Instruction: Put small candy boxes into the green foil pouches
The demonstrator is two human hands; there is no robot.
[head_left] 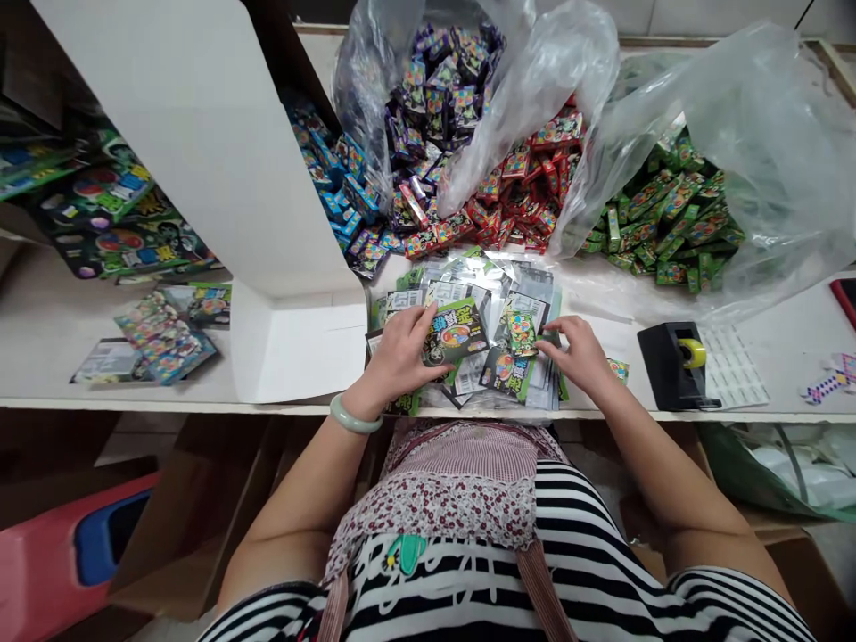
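My left hand (401, 348), a pale green bangle on its wrist, grips a flat printed packet (463, 332) in black and green between thumb and fingers. Opposite it, my right hand (576, 352) has its thumb and fingertips at the right edge of a small green box (522, 333), seemingly pinching it. Under both hands lies a loose pile of similar flat packets (512, 379) with clear plastic parts and barcodes. The inside of the left packet's mouth cannot be made out.
Behind the pile, plastic bags spill small purple boxes (438, 98), red boxes (514, 192) and green boxes (682, 214); blue boxes (348, 192) lie left of them. A white carton (294, 348) stands left. Right are a tape dispenser (669, 366) and a sticker sheet (736, 366).
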